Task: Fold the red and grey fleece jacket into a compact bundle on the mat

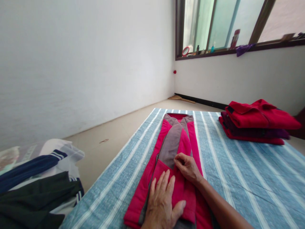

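Observation:
A pink and grey jacket (156, 187) lies partly folded, long and narrow, on a blue sheet with white stripes (212, 178). Its collar (177, 116) points away from me, and a grey and pink sleeve (170, 144) is laid over the body. My left hand (160, 200) rests flat on the pink cloth near me, fingers stretched out and thumb apart. Just beyond it, my right hand (188, 167) has its fingers curled together in a pinch at the sleeve's edge. The fingertips partly hide the cloth they grip.
A stack of folded red and purple garments (257, 122) sits at the right on the sheet. Dark clothes with white stripes (40, 187) and clear plastic lie at the lower left. A white wall (83, 63) rises beyond; small items stand on the window sill (214, 52).

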Motion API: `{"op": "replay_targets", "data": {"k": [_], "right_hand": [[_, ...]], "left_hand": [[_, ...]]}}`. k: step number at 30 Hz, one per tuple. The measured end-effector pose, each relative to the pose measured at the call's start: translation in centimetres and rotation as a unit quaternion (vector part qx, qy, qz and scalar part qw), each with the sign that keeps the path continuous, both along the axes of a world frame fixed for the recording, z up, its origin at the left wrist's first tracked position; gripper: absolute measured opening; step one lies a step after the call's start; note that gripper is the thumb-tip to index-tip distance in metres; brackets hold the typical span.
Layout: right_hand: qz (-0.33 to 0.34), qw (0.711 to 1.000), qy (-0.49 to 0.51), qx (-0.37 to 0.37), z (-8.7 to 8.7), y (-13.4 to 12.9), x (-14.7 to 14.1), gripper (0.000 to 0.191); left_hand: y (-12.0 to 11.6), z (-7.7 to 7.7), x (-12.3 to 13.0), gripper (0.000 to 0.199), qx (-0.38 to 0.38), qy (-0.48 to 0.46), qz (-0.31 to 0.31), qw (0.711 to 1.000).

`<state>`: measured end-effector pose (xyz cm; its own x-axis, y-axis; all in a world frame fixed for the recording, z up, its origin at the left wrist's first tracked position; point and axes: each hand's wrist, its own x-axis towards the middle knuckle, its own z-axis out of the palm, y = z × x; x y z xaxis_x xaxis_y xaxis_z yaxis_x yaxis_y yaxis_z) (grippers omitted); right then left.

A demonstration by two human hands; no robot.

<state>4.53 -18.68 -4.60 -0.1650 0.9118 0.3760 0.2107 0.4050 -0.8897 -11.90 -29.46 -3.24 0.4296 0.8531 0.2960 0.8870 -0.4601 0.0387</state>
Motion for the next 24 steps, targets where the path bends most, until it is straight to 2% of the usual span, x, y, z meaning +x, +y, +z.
{"op": "replay_targets", "data": {"k": [24], "right_hand": [[-0.005,1.000,-0.002,0.005,0.20,-0.01,0.06,0.018]], "left_hand": [[0.00,-0.53,0.21,0.076,-0.027,-0.006,0.014,1.000]]}}
